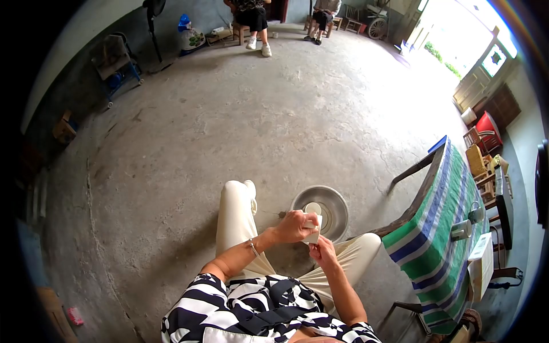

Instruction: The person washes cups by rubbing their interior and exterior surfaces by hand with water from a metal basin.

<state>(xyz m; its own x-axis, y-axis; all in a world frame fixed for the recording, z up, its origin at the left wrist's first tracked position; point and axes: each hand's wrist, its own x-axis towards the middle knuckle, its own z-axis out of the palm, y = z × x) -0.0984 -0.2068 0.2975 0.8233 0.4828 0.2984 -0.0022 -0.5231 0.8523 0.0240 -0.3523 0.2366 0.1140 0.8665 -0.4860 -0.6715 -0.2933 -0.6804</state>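
Observation:
My left hand (294,226) is closed on a small white object (312,231) above my lap, its fingers at the upper part. Fingers of my right hand (324,251) pinch the lower edge of the same white object. What exactly it is cannot be made out. Just beyond my hands, a round metal basin (337,207) stands on the floor between my knees and holds a pale round item (312,208), partly hidden by my left hand.
A table with a green, blue and white striped cloth (423,251) stands at my right, bearing metal mugs (461,230). Two seated people (251,17) are at the far wall. Chairs (477,163) line the right wall. A folded wheeled frame (117,66) stands far left.

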